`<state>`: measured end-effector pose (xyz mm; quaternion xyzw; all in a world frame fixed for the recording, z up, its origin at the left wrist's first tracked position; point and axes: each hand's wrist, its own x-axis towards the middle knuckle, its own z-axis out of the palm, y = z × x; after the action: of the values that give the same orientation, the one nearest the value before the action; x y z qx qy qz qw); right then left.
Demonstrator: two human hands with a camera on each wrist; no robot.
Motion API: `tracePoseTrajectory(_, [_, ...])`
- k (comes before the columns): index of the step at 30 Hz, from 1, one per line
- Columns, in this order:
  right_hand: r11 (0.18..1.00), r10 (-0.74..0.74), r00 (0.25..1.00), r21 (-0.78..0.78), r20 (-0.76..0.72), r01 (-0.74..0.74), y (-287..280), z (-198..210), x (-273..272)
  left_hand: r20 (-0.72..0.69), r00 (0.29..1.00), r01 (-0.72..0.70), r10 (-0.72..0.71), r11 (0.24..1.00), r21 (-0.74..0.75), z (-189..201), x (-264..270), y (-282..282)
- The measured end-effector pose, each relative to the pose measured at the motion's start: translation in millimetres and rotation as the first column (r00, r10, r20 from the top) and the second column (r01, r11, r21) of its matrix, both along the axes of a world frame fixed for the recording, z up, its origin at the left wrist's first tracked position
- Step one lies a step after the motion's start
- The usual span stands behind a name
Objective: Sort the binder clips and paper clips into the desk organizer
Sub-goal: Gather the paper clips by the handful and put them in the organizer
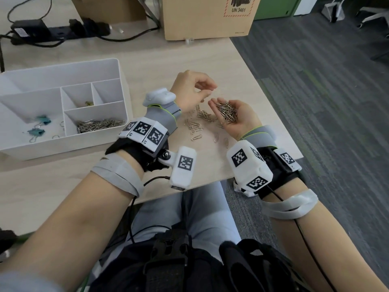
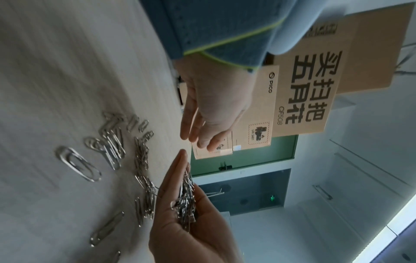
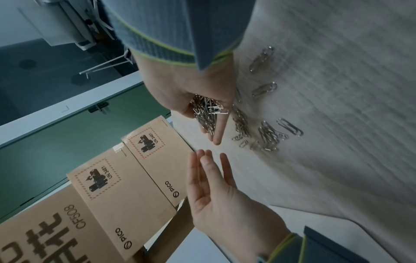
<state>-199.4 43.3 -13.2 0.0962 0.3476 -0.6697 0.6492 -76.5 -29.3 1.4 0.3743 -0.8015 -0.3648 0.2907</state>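
Observation:
My right hand (image 1: 244, 121) lies palm up over the table and carries a heap of silver paper clips (image 1: 226, 111) in its cupped palm. My left hand (image 1: 189, 91) hovers just left of it with relaxed fingers; the wrist views show the left hand (image 3: 211, 186) holding nothing. More loose paper clips (image 1: 197, 125) lie on the table under and between the hands. The white desk organizer (image 1: 61, 66) stands to the left. Its front right compartment holds paper clips (image 1: 99, 124), and its left one holds teal binder clips (image 1: 42, 120).
A small olive binder clip (image 1: 89, 103) lies in a middle compartment. A cardboard box (image 1: 206, 15) and a black power strip (image 1: 63, 30) with cables stand at the back. The table's right edge (image 1: 273, 102) runs close beside my right hand, above carpet.

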Motion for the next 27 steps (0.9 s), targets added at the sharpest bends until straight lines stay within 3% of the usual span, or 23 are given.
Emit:
tracePoseTrajectory(16, [0.963, 0.261, 0.961, -0.05, -0.093, -0.266, -10, 29, 101, -0.21, 0.933, -0.293, 0.291, 0.956, 0.021, 2, 121, 15])
tracePoseTrajectory(27, [0.879, 0.466, 0.874, -0.042, -0.136, -0.475, -28, 43, 185, -0.233, 0.86, -0.464, 0.454, 0.886, 0.013, 2, 205, 10])
